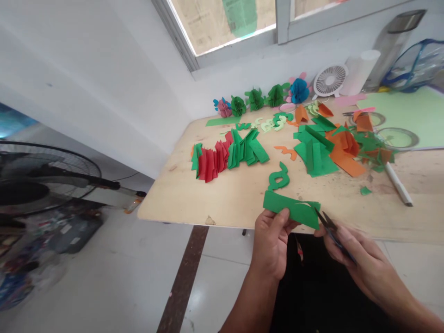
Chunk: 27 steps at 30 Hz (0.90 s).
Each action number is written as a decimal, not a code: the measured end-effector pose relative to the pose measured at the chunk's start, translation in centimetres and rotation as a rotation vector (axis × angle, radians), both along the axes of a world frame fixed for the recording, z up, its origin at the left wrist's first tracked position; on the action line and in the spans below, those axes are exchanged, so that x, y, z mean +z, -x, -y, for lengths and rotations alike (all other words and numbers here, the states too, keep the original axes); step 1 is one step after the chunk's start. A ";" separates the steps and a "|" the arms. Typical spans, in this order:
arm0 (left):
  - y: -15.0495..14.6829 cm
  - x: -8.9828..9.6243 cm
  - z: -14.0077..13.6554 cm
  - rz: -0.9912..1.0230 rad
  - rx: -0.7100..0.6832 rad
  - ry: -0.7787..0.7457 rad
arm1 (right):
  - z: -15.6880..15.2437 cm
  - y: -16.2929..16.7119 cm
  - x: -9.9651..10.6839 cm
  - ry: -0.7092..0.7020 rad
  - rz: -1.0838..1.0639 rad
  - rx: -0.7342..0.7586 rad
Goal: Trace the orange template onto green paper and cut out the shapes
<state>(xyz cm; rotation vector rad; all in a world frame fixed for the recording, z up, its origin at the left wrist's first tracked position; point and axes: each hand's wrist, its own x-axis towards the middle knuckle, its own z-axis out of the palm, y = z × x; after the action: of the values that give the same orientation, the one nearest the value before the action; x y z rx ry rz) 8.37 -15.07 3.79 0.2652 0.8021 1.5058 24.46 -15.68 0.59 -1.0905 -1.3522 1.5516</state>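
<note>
My left hand [272,240] pinches a folded strip of green paper [287,206] at the table's front edge, thumb on top. A curved cut runs into the strip's right part. My right hand [357,254] grips dark scissors [331,231], their blades parted and their tips close to the strip's right end. Just beyond the strip lies a green paper cutout [278,179] with a ring-like shape. Folded green papers [246,147] and folded red papers [212,162] stand in a row farther left.
Green and orange paper pieces [343,148] are heaped at the right, near a white marker [398,185]. Paper turtle-like figures [255,98], a small white fan [330,79] and tape rings [397,138] are at the back. A large black fan [45,185] stands left of the table.
</note>
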 end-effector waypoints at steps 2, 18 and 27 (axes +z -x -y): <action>0.0 0.0 0.0 0.027 -0.014 0.004 | -0.2 0.1 -0.2 0.001 0.038 0.007; -1.6 0.3 0.3 -0.022 -0.003 0.058 | -1.0 1.6 0.8 -0.042 0.179 0.031; -1.4 0.1 0.8 -0.111 0.082 0.051 | -1.3 1.0 0.6 -0.086 0.245 0.072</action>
<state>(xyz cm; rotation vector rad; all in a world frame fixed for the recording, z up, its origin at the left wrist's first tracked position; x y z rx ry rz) 9.74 -15.85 3.91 0.2833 0.9484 1.5557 23.45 -14.38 1.17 -1.2197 -1.6232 1.4312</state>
